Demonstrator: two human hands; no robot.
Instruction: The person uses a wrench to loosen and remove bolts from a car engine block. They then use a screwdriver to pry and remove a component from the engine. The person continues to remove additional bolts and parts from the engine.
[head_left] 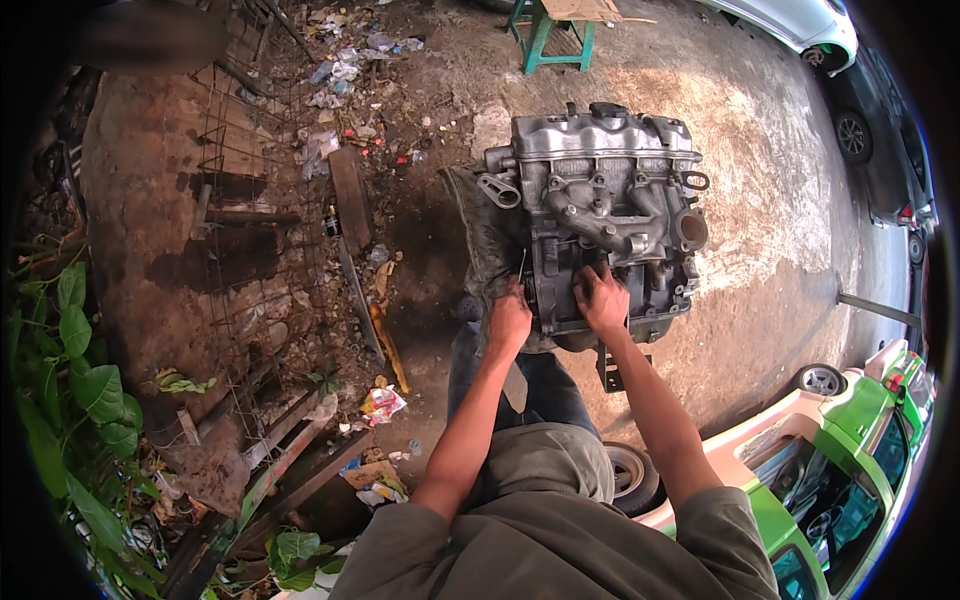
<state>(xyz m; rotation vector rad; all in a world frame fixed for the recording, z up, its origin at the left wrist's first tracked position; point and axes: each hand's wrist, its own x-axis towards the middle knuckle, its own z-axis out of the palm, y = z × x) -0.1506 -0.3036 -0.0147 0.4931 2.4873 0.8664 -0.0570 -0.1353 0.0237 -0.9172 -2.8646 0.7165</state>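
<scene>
A grey metal car engine [562,262] stands before me, with a ribbed valve cover [600,140] on top and a cast manifold [610,225] on the side facing me. My left hand [509,318] is at the engine's lower left edge. Its fingers are closed around a thin pale rod [523,262] that points upward; the rod's lower end is hidden in the grip. My right hand [602,298] presses against the block below the manifold, fingers curled inward. Whatever those fingers grip is hidden. Below the right hand, a dark slotted bracket [609,368] hangs down.
A dark, dirty sheet [480,225] lies along the engine's left side. Litter [345,70] and a wooden plank [351,200] cover the ground to the left. A green stool [557,45] stands beyond the engine. A green and pink vehicle [800,450] is at right.
</scene>
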